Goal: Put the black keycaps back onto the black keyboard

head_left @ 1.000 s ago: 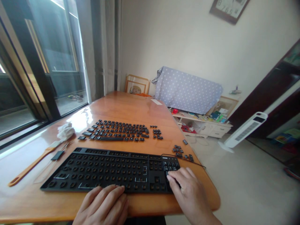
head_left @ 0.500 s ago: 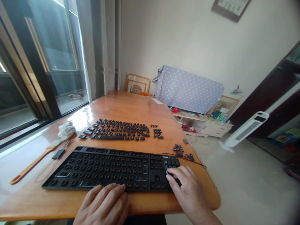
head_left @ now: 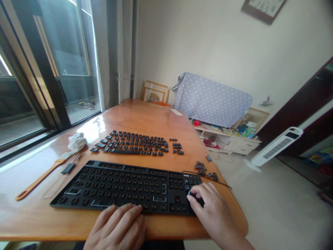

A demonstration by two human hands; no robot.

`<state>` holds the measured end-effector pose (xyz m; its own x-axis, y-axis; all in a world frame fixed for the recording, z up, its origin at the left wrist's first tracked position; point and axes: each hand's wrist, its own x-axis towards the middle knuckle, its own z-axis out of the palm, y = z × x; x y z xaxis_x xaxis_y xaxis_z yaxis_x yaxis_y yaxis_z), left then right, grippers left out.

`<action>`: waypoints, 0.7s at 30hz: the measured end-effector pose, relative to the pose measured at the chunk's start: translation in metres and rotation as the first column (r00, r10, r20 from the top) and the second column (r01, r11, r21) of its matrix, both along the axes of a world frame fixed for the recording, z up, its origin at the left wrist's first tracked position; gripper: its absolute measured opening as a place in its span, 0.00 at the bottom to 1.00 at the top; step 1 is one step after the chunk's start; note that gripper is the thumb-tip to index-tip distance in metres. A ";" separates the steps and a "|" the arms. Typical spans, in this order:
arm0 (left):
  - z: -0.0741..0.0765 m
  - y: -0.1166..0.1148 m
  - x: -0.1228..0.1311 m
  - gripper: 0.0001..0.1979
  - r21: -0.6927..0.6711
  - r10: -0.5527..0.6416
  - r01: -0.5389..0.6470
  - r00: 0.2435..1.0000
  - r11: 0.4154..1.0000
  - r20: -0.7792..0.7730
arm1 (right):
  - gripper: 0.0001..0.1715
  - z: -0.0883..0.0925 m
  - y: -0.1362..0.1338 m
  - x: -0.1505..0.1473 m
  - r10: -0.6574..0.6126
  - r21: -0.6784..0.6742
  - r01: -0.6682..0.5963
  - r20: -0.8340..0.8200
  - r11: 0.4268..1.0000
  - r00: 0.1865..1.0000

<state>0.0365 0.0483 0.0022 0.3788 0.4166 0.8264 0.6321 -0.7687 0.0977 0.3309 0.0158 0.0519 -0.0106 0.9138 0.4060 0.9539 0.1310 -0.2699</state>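
Observation:
A black keyboard [head_left: 125, 184] lies near the table's front edge, with most key positions bare and thin metal wires showing at some of them. My left hand [head_left: 119, 224] rests across its front edge, fingers laid close together and holding nothing. Over the number pad, the thumb and index finger of my right hand [head_left: 212, 206] pinch a small dark keycap [head_left: 188, 193]. Several keycaps sit on the pad above these fingers; the palm hides its lower part. Behind the keyboard, loose black keycaps [head_left: 137, 143] are laid out in rows, with a smaller cluster of keycaps [head_left: 201, 166] at the right.
To the left lie an orange-handled brush [head_left: 43, 178], a dark wire keycap puller [head_left: 68, 168] and a crumpled white cloth [head_left: 77, 142]. A cable [head_left: 218, 181] runs off the table's right edge. A white tower fan [head_left: 275, 147] stands on the floor beyond.
The whole view has shifted slightly. My right finger and thumb have moved a little down the number pad with the keycap. My left hand stays on the keyboard's edge.

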 end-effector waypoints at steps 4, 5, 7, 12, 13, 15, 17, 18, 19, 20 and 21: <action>0.001 0.000 0.001 0.11 0.006 -0.005 0.005 1.000 1.000 0.002 | 0.04 0.007 0.001 0.001 0.034 -0.016 -0.033 0.066 0.999 0.997; 0.001 0.000 0.001 0.11 0.013 -0.009 0.009 1.000 1.000 0.000 | 0.04 0.009 0.002 0.002 0.044 -0.020 -0.043 0.083 0.999 0.996; 0.002 0.000 0.001 0.10 0.025 -0.010 0.010 1.000 1.000 0.001 | 0.03 0.014 0.004 0.001 0.067 -0.037 -0.063 0.113 0.997 0.991; 0.001 -0.001 0.001 0.10 0.006 0.004 -0.004 1.000 1.000 0.017 | 0.04 0.025 0.008 0.001 0.099 -0.105 -0.084 0.148 0.991 0.984; 0.001 -0.001 0.001 0.09 0.007 0.002 -0.002 1.000 1.000 0.017 | 0.04 0.027 0.009 0.001 0.100 -0.112 -0.083 0.152 0.990 0.983; 0.000 -0.001 0.002 0.09 0.003 0.000 0.000 1.000 1.000 0.015 | 0.04 0.031 0.010 0.002 0.108 -0.121 -0.088 0.166 0.989 0.980; 0.000 -0.001 0.002 0.09 0.006 -0.001 0.001 1.000 1.000 0.020 | 0.05 0.034 0.011 0.002 0.126 -0.131 -0.103 0.180 0.986 0.975; 0.000 -0.001 0.002 0.08 0.007 0.001 -0.001 1.000 1.000 0.021 | 0.05 0.035 0.012 0.002 0.138 -0.138 -0.114 0.186 0.984 0.973; 0.000 0.000 0.002 0.08 0.006 0.001 -0.001 1.000 1.000 0.021 | 0.05 0.036 0.013 0.002 0.149 -0.146 -0.122 0.187 0.982 0.971; 0.001 -0.001 0.002 0.09 0.007 0.001 -0.001 1.000 1.000 0.020 | 0.05 0.037 0.013 0.002 0.159 -0.156 -0.131 0.184 0.979 0.970; 0.001 -0.001 0.002 0.09 0.009 0.001 -0.001 1.000 1.000 0.018 | 0.05 0.037 0.013 0.001 0.168 -0.166 -0.138 0.177 0.976 0.970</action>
<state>0.0387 0.0477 0.0035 0.3631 0.4093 0.8370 0.6308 -0.7691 0.1025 0.3323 0.0293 0.0892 -0.2181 0.9459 0.2402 0.9612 0.2508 -0.1150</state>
